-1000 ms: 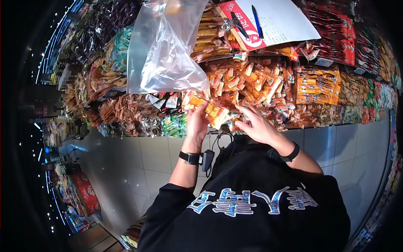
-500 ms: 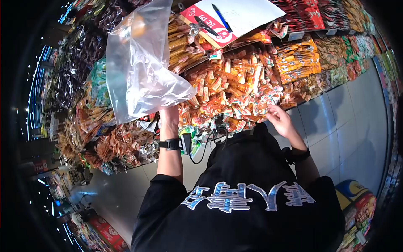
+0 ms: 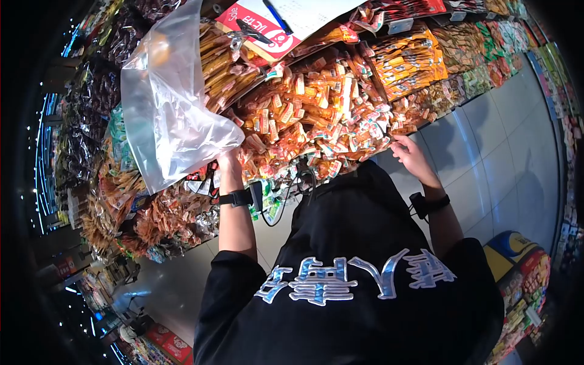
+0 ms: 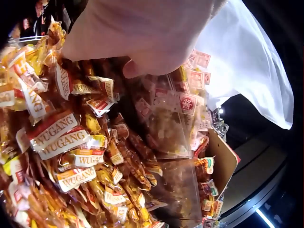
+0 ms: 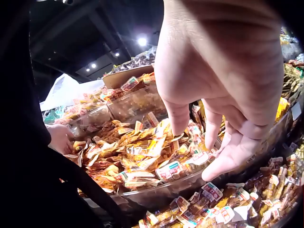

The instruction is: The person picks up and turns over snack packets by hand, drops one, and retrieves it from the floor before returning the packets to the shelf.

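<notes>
My left hand [image 3: 230,165] is at the lower edge of a clear plastic bag [image 3: 176,115], which hides its fingers in the head view. In the left wrist view, the hand [image 4: 142,35] hangs over small snack packets [image 4: 61,137] labelled WUGANG, its thumb tip pointing down; I cannot tell whether it grips anything. My right hand [image 3: 413,159] is at the near right edge of the heap of orange snack packets [image 3: 316,115]. Its loosely bent fingers [image 5: 178,116] point down over the packets at the bin's rim [image 5: 166,190], holding nothing visible.
A white sheet on a red-printed board [image 3: 292,30] lies at the back with a blue pen [image 3: 278,16]. Yellow-orange packets [image 3: 410,61] stand to the right, brown packets [image 3: 173,216] to the left. Clear dividers [image 4: 175,190] separate the bins. Tiled floor [image 3: 486,140] lies below.
The left hand held an orange packet; it has moved left to the bag's edge and that packet no longer shows. The right hand has moved right along the heap. The head view has shifted.
</notes>
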`<action>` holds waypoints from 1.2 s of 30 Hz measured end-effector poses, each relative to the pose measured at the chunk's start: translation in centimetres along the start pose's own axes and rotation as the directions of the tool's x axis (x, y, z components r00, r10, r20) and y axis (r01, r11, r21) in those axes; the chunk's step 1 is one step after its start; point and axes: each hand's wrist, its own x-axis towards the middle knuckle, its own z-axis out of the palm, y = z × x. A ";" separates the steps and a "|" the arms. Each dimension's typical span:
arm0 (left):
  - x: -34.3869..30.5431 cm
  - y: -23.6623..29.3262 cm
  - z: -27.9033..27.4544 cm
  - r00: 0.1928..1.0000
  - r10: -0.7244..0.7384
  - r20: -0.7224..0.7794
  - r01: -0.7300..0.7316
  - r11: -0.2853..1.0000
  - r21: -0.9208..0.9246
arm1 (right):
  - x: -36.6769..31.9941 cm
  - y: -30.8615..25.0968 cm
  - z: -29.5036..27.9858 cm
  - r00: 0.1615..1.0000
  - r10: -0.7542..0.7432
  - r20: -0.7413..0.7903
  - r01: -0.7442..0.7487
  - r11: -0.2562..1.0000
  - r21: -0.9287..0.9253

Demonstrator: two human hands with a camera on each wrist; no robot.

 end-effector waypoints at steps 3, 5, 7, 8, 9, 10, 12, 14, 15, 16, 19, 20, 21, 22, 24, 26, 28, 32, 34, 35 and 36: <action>1.5 -0.4 -1.3 1.000 -0.013 0.021 0.014 1.000 -0.018 | 0.9 1.8 -2.4 0.997 0.077 -0.026 -0.076 0.995 0.058; -0.9 0.1 -0.4 0.995 0.091 0.029 -0.093 0.993 0.079 | 2.2 4.0 -5.3 0.988 0.150 -0.046 -0.145 0.986 0.086; -3.5 1.1 1.5 0.988 0.151 -0.025 -0.145 0.977 0.157 | 4.7 8.7 -8.7 0.963 0.258 -0.076 -0.247 0.960 0.132; -3.8 1.1 1.8 0.986 0.162 -0.039 -0.152 0.971 0.186 | 6.0 10.8 -10.3 0.950 0.298 -0.094 -0.286 0.951 0.120; -3.3 0.2 1.4 0.975 0.210 -0.075 -0.193 0.964 0.181 | 6.9 12.0 -11.7 0.934 0.335 -0.127 -0.327 0.942 0.081; -3.3 -0.8 1.4 0.959 0.258 -0.114 -0.235 0.955 0.180 | 7.7 13.0 -13.1 0.916 0.369 -0.157 -0.368 0.929 0.043; -7.9 1.1 5.7 0.949 0.261 -0.179 -0.204 0.937 0.284 | 10.3 16.6 -15.7 0.902 0.374 -0.216 -0.396 0.916 -0.067; -9.0 0.3 6.0 0.944 0.289 -0.161 -0.196 0.880 0.433 | 14.0 21.9 -18.5 0.915 0.308 -0.261 -0.366 0.906 -0.212; -9.9 -0.3 6.7 0.953 0.272 -0.137 -0.212 0.915 0.343 | 15.3 22.0 -19.2 0.916 0.289 -0.280 -0.374 0.868 -0.328; -9.7 -1.6 6.0 0.944 0.278 -0.176 -0.185 0.891 0.414 | 16.7 22.2 -20.0 0.931 0.294 -0.214 -0.353 0.871 -0.342; -17.0 -1.0 14.2 0.940 0.259 -0.223 -0.192 0.939 0.284 | 20.6 19.8 -21.2 0.934 0.342 -0.100 -0.351 0.836 -0.422; -15.7 -3.8 11.8 0.923 0.278 -0.266 -0.195 0.934 0.299 | 21.9 19.9 -21.1 0.961 0.243 -0.133 -0.276 0.820 -0.500; -16.7 -4.6 12.0 0.920 0.285 -0.270 -0.187 0.922 0.338 | 23.4 20.1 -21.0 0.978 0.138 -0.154 -0.203 0.791 -0.577; -18.0 -5.1 12.6 0.916 0.293 -0.276 -0.177 0.909 0.377 | 24.8 20.4 -20.8 0.986 0.030 -0.164 -0.131 0.749 -0.649; -20.8 -5.5 13.8 0.926 0.255 -0.278 -0.129 0.907 0.400 | 28.3 21.8 -20.0 0.982 -0.043 -0.184 -0.102 0.696 -0.710; -22.8 -6.8 13.4 0.925 0.230 -0.303 -0.104 0.919 0.381 | 30.2 17.3 -20.3 0.983 0.184 0.016 -0.117 0.687 -0.717; -25.4 -6.7 14.9 0.922 0.191 -0.336 -0.043 0.914 0.403 | 33.0 19.4 -18.9 0.975 0.204 0.090 -0.055 0.610 -0.790; -29.1 -7.2 15.2 0.915 0.168 -0.366 0.005 0.903 0.429 | 38.1 26.8 -16.4 0.967 0.238 0.092 -0.072 0.601 -0.796; -30.4 -6.9 16.3 0.899 0.175 -0.402 0.029 0.892 0.452 | 37.9 26.6 -15.1 0.981 0.190 0.043 -0.095 0.663 -0.743; -30.9 -6.8 16.5 0.893 0.171 -0.417 0.047 0.886 0.462 | 37.2 26.1 -14.8 0.985 0.172 0.013 -0.111 0.690 -0.715; -31.2 -6.9 16.6 0.887 0.164 -0.432 0.065 0.881 0.468 | 36.4 25.5 -14.8 0.988 0.155 -0.020 -0.126 0.714 -0.688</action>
